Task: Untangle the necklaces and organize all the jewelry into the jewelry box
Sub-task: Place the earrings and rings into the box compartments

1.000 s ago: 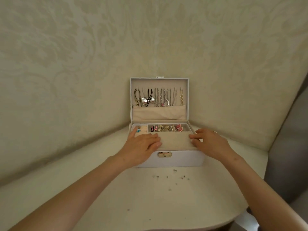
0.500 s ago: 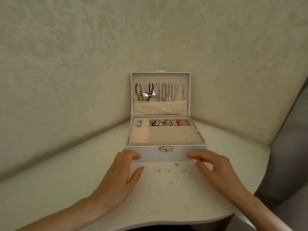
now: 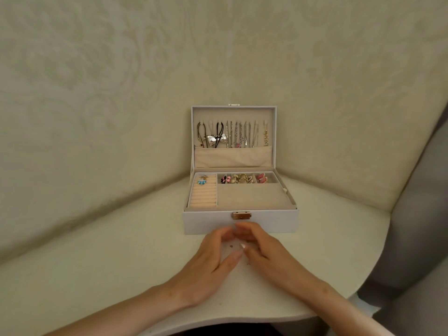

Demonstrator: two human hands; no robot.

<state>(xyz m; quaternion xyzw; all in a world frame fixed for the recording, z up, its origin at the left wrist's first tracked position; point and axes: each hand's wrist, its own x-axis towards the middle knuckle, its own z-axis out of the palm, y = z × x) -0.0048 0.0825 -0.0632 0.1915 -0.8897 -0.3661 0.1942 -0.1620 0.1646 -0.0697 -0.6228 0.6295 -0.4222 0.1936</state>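
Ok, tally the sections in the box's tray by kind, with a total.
Ring rolls: 1
Small compartments: 3
Large flat section: 1
Total: 5

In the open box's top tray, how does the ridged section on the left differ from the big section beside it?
The ridged section is narrow with peach cushion rolls; the big section is much wider with flat beige lining. The ridged section holds a blue-stoned piece at its far end; the big section shows no jewelry. Both lie in the top tray of the jewelry box.
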